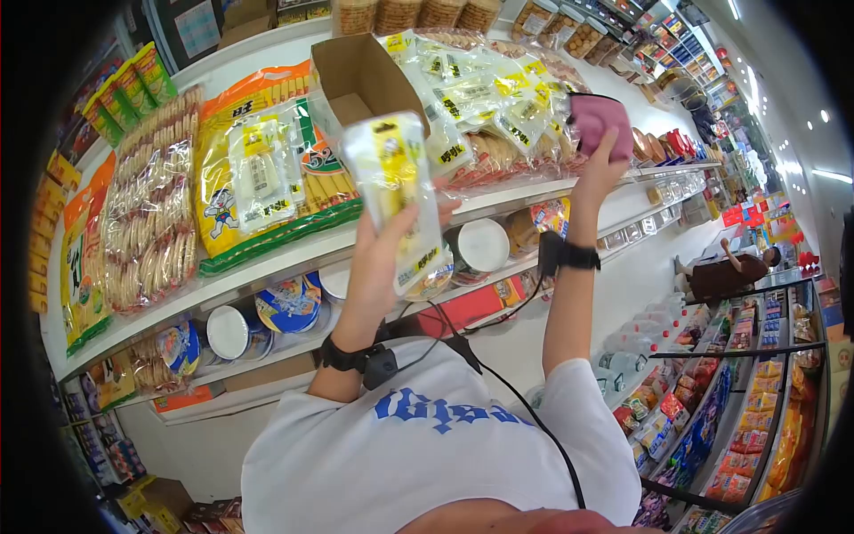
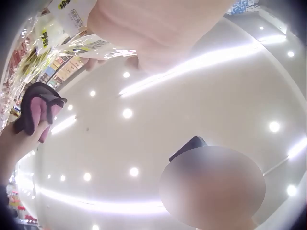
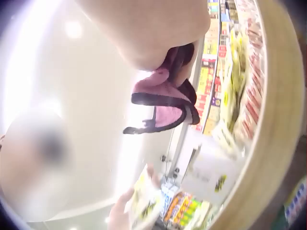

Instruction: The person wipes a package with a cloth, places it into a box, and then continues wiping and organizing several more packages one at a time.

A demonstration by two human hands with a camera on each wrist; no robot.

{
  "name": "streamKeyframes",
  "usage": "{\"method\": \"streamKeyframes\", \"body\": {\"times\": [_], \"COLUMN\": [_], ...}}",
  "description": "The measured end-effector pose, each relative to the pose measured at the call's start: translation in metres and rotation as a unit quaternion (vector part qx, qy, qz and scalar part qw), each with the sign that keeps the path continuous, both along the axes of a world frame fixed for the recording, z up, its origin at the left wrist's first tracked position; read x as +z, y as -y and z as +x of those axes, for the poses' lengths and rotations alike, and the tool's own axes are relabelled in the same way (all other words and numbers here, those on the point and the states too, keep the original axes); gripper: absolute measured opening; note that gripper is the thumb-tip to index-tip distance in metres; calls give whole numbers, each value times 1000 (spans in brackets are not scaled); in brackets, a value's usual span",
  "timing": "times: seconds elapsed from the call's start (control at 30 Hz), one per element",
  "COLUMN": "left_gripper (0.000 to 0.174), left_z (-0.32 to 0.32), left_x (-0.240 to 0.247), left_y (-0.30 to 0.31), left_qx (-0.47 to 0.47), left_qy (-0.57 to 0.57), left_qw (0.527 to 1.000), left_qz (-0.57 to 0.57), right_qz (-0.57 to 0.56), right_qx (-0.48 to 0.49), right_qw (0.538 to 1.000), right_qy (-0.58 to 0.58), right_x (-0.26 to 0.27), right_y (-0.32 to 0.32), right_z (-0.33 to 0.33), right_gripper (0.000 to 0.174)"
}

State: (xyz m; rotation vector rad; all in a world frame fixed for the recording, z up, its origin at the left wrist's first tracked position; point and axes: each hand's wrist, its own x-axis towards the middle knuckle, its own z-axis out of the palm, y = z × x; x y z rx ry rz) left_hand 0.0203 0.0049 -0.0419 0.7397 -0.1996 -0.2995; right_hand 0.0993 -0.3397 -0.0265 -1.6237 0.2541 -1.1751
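Observation:
My left hand (image 1: 378,254) grips the lower part of a white and yellow snack packet (image 1: 384,169), held upright in front of the shelf. Behind the packet, an open cardboard box (image 1: 356,67) stands tilted among the goods. Out to the right, my right hand (image 1: 599,173) pinches a folded pink cloth with black edging (image 1: 605,125). In the right wrist view, the cloth (image 3: 165,93) hangs in open folds below the fingers. Several similar white and yellow packets (image 1: 454,102) lie in a loose pile between the two hands, on top of bagged snacks.
Large yellow bags (image 1: 253,169) and stacked biscuit packs (image 1: 151,196) cover the shelf's left side. Lidded tubs (image 1: 485,245) fill the shelf below. Snack racks (image 1: 738,400) line the right side, and a person (image 1: 729,271) is in the aisle beyond.

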Motion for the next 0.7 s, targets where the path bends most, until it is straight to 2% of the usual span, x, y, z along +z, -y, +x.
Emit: {"method": "streamKeyframes", "body": {"times": [0.03,0.1,0.13,0.17,0.23,0.33,0.43,0.47,0.57,0.6,0.7], "left_gripper": [52,51,56,58,63,73,79,79,77,76,72], "left_z": [0,-3,-1,1,3,9,15,15,12,12,16], "left_x": [-2,-5,-6,-7,-10,-13,-19,-19,-17,-17,-22], "left_y": [2,4,3,2,2,4,5,5,4,3,10], "left_qx": [-18,-57,-93,-114,-149,-180,-235,-223,-218,-213,-210], "left_qy": [-18,-64,-60,-75,-107,-85,-87,-81,-94,-99,-110], "left_qw": [1000,996,994,989,974,964,936,943,946,949,957], "left_qz": [-12,-31,-25,-61,-134,-177,-248,-233,-220,-210,-165], "right_qz": [6,-80,-124,-163,-239,-441,-404,-392,-403,-398,-262], "right_qx": [15,-119,-184,-129,-11,24,78,61,27,10,6], "right_qw": [1000,987,970,975,971,893,899,910,901,911,965], "right_qy": [-22,-74,-101,-75,-27,-89,-152,-119,-155,-108,-31], "right_x": [-7,-25,-31,-40,-28,-17,-39,-45,-47,-48,-42], "right_y": [14,19,19,19,-33,-87,-76,-75,-69,-69,-65], "right_z": [15,42,46,42,8,-19,-14,-13,-17,-13,-15], "right_gripper": [58,68,74,76,82,77,75,62,47,33,19]}}
